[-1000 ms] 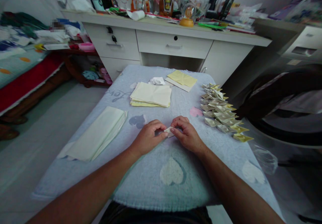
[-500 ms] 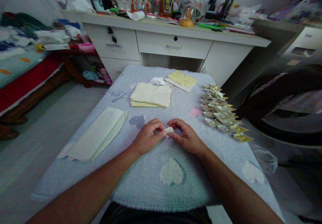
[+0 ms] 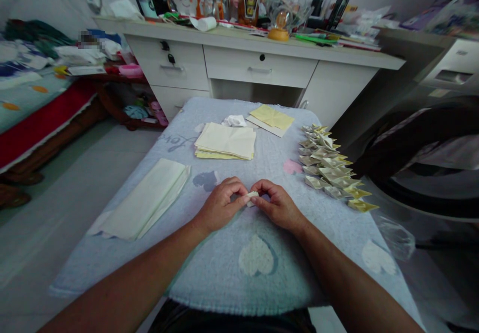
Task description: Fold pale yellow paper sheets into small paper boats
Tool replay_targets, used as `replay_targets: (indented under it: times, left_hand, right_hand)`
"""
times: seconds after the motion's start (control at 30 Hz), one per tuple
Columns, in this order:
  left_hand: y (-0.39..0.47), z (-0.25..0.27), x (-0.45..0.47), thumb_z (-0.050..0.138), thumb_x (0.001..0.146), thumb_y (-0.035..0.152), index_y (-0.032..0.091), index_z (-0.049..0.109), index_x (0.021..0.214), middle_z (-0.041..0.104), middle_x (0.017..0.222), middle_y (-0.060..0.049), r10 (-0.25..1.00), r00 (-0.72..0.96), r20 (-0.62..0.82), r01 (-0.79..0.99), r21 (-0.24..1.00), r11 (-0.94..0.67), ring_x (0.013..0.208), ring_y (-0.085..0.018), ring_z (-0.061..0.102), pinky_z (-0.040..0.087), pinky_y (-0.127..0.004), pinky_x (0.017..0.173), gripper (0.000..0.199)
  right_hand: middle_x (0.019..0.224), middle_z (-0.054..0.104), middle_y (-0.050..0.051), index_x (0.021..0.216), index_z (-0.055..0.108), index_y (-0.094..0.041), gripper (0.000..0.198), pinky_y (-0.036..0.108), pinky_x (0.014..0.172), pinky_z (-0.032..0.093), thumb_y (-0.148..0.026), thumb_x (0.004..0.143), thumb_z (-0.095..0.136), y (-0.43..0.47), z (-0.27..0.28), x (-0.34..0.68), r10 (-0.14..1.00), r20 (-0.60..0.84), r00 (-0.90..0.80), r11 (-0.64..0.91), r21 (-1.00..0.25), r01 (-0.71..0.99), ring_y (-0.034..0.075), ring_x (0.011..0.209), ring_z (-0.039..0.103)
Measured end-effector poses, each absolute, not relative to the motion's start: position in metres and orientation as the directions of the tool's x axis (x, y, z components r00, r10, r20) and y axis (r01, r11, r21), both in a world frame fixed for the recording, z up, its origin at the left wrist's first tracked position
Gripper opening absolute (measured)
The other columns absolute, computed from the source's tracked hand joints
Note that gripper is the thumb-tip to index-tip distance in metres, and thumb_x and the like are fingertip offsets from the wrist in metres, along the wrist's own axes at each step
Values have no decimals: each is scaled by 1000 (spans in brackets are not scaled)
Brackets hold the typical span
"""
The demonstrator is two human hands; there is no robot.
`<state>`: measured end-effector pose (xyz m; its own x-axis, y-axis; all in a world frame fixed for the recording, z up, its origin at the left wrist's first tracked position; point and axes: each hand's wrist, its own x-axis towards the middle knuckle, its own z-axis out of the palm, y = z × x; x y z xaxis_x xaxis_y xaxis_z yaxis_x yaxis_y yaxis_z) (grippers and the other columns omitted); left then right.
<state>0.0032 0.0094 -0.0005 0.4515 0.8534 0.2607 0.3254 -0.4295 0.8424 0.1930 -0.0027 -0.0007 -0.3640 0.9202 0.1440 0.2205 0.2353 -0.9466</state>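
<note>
A small folded piece of cream paper (image 3: pixel 252 198) is pinched between both hands, above the middle of the cloth-covered table. My left hand (image 3: pixel 224 200) grips its left side with thumb and forefinger. On the other side, my right hand (image 3: pixel 276 204) is closed on the right part, its fingertips partly covering the paper. Rows of folded paper boats (image 3: pixel 331 166) stand to the right of my hands. Beyond the hands lies a stack of cream and yellow sheets (image 3: pixel 226 141). To the left is a larger folded pale paper bundle (image 3: pixel 144 200).
Yellow and white sheets (image 3: pixel 271 119) and a crumpled white tissue (image 3: pixel 234 121) lie at the table's far end. Behind stands a cluttered white desk (image 3: pixel 262 68). A washing machine (image 3: pixel 449 83) is at the right, a bed (image 3: pixel 41 108) at the left.
My right fingers have closed in on the small folded paper, covering more of its top. The hands are otherwise nearly in the same place.
</note>
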Motion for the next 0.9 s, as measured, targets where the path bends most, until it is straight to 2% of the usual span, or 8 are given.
replay_targets:
  times: [0.33, 0.4, 0.47, 0.53, 0.63, 0.7, 0.9]
  left_hand:
    - [10, -2, 3, 57, 86, 29, 17, 60, 76, 54, 78, 0, 865, 467, 185, 332, 870, -365, 77, -14, 53, 40, -25, 70, 17]
    - [10, -3, 2, 55, 87, 30, 17, 60, 77, 54, 78, 0, 869, 461, 177, 323, 879, -350, 76, -14, 52, 40, -25, 69, 17]
    - [11, -3, 2, 53, 88, 30, 17, 59, 76, 53, 78, 0, 882, 436, 178, 302, 894, -330, 75, -14, 52, 40, -25, 69, 19]
    - [12, -3, 1, 53, 88, 29, 16, 59, 75, 52, 78, -1, 899, 394, 189, 275, 909, -312, 75, -14, 52, 41, -26, 70, 18]
    - [12, -4, 0, 54, 87, 28, 16, 58, 75, 52, 78, 0, 916, 350, 194, 254, 922, -293, 76, -14, 52, 41, -27, 71, 18]
    - [13, -5, 0, 54, 87, 29, 17, 58, 74, 52, 77, 0, 920, 346, 185, 255, 925, -282, 75, -14, 52, 41, -27, 71, 18]
    - [10, 1, 1, 56, 84, 28, 17, 57, 73, 53, 82, -1, 904, 379, 195, 271, 911, -310, 77, -14, 52, 42, -26, 69, 15]
  right_hand:
    - [75, 60, 0, 82, 61, -17, 24, 26, 70, 43, -41, 84, 63, -3, 1, 194, 924, 101, -369, 178, -967, 180, 13, 71, 54]
    - [79, 60, 0, 92, 59, -18, 22, 27, 72, 43, -39, 84, 63, -3, 1, 194, 916, 113, -386, 184, -971, 152, 13, 74, 54]
    - [83, 59, 0, 107, 54, -20, 32, 27, 73, 43, -36, 83, 66, -4, 2, 194, 914, 130, -383, 192, -973, 126, 13, 77, 55]
    - [86, 59, 0, 112, 50, -21, 40, 26, 74, 42, -35, 80, 69, -4, 2, 195, 918, 142, -369, 203, -970, 132, 13, 79, 54]
    - [80, 59, 0, 94, 58, -19, 25, 26, 70, 42, -39, 82, 66, -5, 3, 195, 919, 126, -375, 207, -960, 186, 13, 74, 53]
    - [74, 56, -1, 83, 60, -18, 25, 25, 66, 41, -43, 85, 62, -4, 3, 195, 924, 104, -368, 195, -956, 220, 12, 69, 50]
    - [71, 56, -1, 81, 62, -17, 28, 24, 64, 39, -44, 87, 58, -5, 2, 195, 933, 115, -341, 223, -929, 296, 12, 67, 50]
